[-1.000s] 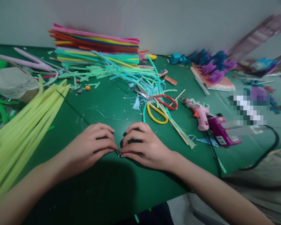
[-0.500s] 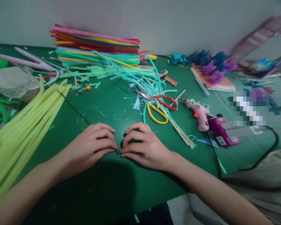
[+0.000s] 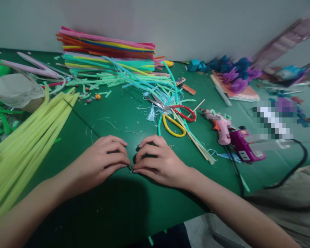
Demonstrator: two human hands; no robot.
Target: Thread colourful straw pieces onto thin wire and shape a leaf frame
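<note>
My left hand (image 3: 107,155) and my right hand (image 3: 155,158) face each other low over the green table, with fingertips almost meeting. Each is closed in a pinch between thumb and forefinger. A tiny dark piece (image 3: 130,169) shows between the fingertips; its kind is too small to tell. Behind my hands a thin clear thread (image 3: 119,129) curls over the tabletop. Scissors (image 3: 167,108) with one red and one yellow handle lie beyond my right hand, on blue tassels (image 3: 151,113) and light-green pipe-cleaner pieces.
Yellow-green pipe cleaners (image 3: 41,137) lie at left, near my left forearm. Bundled coloured pipe cleaners (image 3: 108,44) stand against the wall. A pink glue gun (image 3: 220,125) and a purple box (image 3: 248,146) with a black cable are at right. Small beads (image 3: 97,97) lie behind my left hand.
</note>
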